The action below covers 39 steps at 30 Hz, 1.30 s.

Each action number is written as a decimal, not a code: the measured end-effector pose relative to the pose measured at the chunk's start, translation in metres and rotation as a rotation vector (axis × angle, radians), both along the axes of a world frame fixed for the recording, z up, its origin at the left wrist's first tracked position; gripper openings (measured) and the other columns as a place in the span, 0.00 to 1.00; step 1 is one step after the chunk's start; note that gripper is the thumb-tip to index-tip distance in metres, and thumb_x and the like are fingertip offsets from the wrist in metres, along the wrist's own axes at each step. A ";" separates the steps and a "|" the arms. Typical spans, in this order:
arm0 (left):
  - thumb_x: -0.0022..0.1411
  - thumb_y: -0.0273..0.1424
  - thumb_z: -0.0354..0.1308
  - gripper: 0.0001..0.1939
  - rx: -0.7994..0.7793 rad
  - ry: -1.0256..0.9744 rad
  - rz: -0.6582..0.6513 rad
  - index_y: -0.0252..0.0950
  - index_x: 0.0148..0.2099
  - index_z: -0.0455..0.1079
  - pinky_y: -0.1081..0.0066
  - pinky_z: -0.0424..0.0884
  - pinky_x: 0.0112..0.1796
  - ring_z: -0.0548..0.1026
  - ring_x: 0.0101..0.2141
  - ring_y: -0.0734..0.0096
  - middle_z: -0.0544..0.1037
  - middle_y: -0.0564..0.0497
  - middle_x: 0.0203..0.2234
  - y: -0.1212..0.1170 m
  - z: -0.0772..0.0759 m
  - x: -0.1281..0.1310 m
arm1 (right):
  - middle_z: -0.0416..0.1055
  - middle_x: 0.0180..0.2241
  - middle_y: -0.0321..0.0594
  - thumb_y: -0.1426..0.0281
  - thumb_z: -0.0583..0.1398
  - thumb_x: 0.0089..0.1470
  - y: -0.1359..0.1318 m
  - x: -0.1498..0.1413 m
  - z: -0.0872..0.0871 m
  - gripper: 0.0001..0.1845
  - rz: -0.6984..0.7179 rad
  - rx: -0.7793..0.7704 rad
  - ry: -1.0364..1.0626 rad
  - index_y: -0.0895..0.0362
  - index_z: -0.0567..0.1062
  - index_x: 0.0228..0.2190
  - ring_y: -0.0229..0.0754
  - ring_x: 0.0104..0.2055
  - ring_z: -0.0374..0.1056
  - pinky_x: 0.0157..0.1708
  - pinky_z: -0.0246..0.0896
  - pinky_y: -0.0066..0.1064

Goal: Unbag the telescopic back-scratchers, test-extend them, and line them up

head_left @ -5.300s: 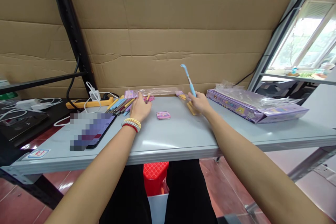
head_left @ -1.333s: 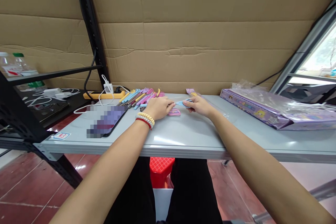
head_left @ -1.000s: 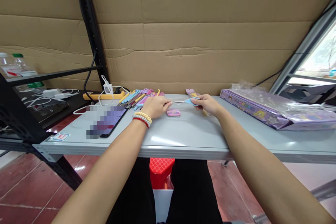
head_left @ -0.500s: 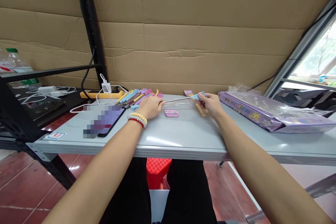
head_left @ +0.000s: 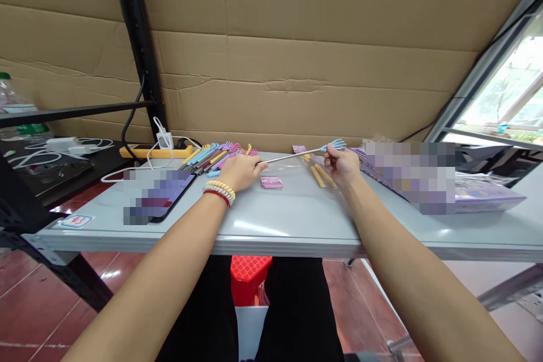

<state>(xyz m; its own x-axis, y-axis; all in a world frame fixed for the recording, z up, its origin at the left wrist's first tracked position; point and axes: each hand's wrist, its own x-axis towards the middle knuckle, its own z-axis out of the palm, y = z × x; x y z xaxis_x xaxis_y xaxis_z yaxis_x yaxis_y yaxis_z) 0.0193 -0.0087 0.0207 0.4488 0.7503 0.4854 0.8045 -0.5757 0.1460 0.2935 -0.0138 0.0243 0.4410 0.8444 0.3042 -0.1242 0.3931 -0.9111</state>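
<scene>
A telescopic back scratcher (head_left: 292, 156) with a thin metal rod and a light blue hand-shaped head stretches between my hands, just above the table. My left hand (head_left: 240, 172) is closed around its left end, hiding the handle. At the other end, my right hand (head_left: 341, 165) pinches it by the blue head, whose fingers point right. Just below my right hand lies a clear bag with yellow handles (head_left: 318, 175) inside. A small stack of pink-purple cards (head_left: 271, 182) rests between my hands. Behind my left hand is a pile of colourful back scratchers (head_left: 207, 159).
A phone (head_left: 180, 192) lies at the left of the grey table (head_left: 263, 215). Behind it are a yellow power strip (head_left: 153, 153) and a white charger (head_left: 164, 138) with its cable. On the right sits a purple box (head_left: 487, 199) with clear plastic. Cardboard (head_left: 297, 56) stands along the back.
My right hand has moved right with the blue head, and more of the metal rod shows between my hands. The head is now tilted up more. The view has shifted slightly.
</scene>
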 end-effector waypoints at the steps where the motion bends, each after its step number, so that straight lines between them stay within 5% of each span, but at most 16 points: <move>1: 0.65 0.43 0.42 0.20 -0.004 0.001 0.008 0.43 0.41 0.74 0.71 0.63 0.31 0.75 0.37 0.65 0.79 0.50 0.35 0.000 0.001 0.000 | 0.62 0.16 0.31 0.61 0.69 0.38 0.001 0.004 0.001 0.20 -0.033 0.006 0.029 0.56 0.64 0.22 0.28 0.15 0.54 0.10 0.42 0.22; 13: 0.61 0.52 0.41 0.27 -0.011 -0.018 0.091 0.38 0.28 0.71 0.69 0.58 0.26 0.73 0.29 0.63 0.77 0.47 0.26 0.002 0.001 -0.009 | 0.54 0.14 0.25 0.63 0.61 0.51 -0.006 0.034 0.010 0.18 -0.312 -0.020 0.399 0.54 0.57 0.22 0.26 0.12 0.47 0.09 0.39 0.20; 21: 0.62 0.47 0.45 0.21 0.016 -0.015 0.028 0.38 0.30 0.71 0.70 0.59 0.27 0.73 0.30 0.64 0.78 0.47 0.28 0.000 -0.003 -0.004 | 0.55 0.13 0.27 0.63 0.65 0.44 -0.011 0.011 0.010 0.13 0.066 -0.022 0.236 0.55 0.66 0.24 0.29 0.14 0.51 0.11 0.44 0.22; 30: 0.63 0.47 0.43 0.23 0.011 -0.031 -0.014 0.37 0.31 0.70 0.70 0.59 0.28 0.73 0.32 0.63 0.77 0.46 0.29 0.000 -0.003 -0.001 | 0.69 0.19 0.36 0.57 0.72 0.30 -0.016 -0.019 0.001 0.24 0.485 -0.161 -0.216 0.59 0.71 0.24 0.33 0.18 0.61 0.13 0.48 0.23; 39: 0.61 0.43 0.47 0.17 -0.057 -0.025 -0.067 0.37 0.33 0.69 0.70 0.58 0.26 0.72 0.27 0.66 0.76 0.47 0.27 -0.005 -0.002 0.010 | 0.65 0.12 0.36 0.57 0.70 0.37 -0.004 -0.021 0.001 0.21 0.172 -0.041 -0.060 0.61 0.71 0.18 0.28 0.13 0.55 0.10 0.47 0.20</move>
<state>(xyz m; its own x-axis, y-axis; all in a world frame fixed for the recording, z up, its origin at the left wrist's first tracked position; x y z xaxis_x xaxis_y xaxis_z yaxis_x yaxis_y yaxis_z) 0.0298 -0.0133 0.0183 0.4875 0.7458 0.4540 0.7600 -0.6184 0.1999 0.2728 -0.0183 0.0256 0.2711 0.9179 0.2898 -0.1310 0.3334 -0.9336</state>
